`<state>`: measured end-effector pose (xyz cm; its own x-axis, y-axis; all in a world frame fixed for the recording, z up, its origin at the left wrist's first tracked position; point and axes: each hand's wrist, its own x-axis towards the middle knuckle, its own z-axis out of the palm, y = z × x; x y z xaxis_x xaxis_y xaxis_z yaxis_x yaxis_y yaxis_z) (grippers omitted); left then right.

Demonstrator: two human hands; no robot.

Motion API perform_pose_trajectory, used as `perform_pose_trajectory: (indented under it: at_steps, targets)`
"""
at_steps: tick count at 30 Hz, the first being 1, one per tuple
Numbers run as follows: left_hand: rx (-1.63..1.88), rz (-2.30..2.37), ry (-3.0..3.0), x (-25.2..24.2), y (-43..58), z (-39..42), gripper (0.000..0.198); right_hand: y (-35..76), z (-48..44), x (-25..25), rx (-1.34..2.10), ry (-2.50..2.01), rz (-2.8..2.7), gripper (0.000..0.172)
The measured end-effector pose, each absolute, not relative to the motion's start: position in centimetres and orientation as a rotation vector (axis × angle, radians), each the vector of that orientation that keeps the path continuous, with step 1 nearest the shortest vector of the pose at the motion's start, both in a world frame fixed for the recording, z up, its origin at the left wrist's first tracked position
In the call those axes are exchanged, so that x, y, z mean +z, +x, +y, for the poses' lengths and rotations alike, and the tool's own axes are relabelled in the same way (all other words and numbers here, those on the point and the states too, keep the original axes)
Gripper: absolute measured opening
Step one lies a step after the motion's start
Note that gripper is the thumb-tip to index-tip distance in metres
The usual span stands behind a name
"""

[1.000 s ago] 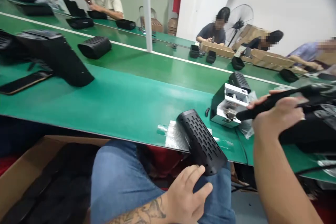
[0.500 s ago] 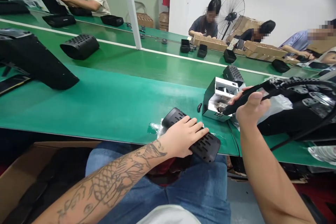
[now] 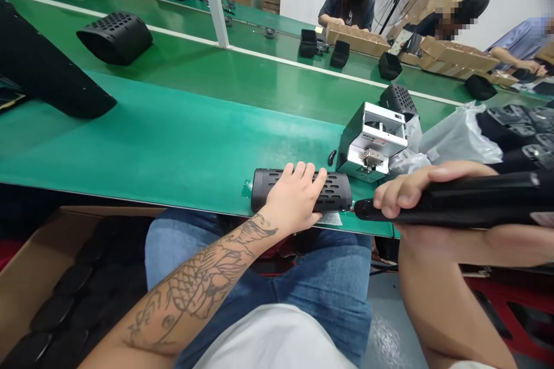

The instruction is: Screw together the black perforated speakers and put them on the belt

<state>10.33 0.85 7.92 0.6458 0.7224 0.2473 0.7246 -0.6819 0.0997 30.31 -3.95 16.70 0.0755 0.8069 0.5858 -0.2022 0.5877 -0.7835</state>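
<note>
Pressing flat, his left hand [image 3: 295,196] pins the black speaker shell [image 3: 303,198]; at three o'clock, his right hand [image 3: 415,199] grips an electric screwdriver [image 3: 454,207], tip at the shell's end.

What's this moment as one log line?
left hand: steadies slotted casing on green bench | right hand: grips black driver, tip at casing's end

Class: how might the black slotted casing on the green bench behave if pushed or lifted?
Rounded and long, the slotted casing could roll on the bench; the left hand holds it down. It looks stiff: moulded plastic, no dent under that hand. Probably light, since the slots suggest a hollow shell.
</note>
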Motion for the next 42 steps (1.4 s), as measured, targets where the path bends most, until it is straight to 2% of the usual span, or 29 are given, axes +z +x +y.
perform_pose_trajectory:
  at_steps: [11,33,42]
  targets:
    - [-0.244,-1.271,-2.810,8.5,10.4,0.4,0.094,28.6,-2.9,17.7,0.932,-0.787,-1.198,0.058]
    - [-0.244,-1.281,-2.814,8.8,10.4,0.3,0.089,29.6,-0.9,13.9,1.035,-0.581,-1.312,0.057]
    - [-0.238,-1.287,-2.813,8.7,10.4,0.1,0.090,28.6,-1.8,18.2,0.878,-0.846,-1.222,0.070]
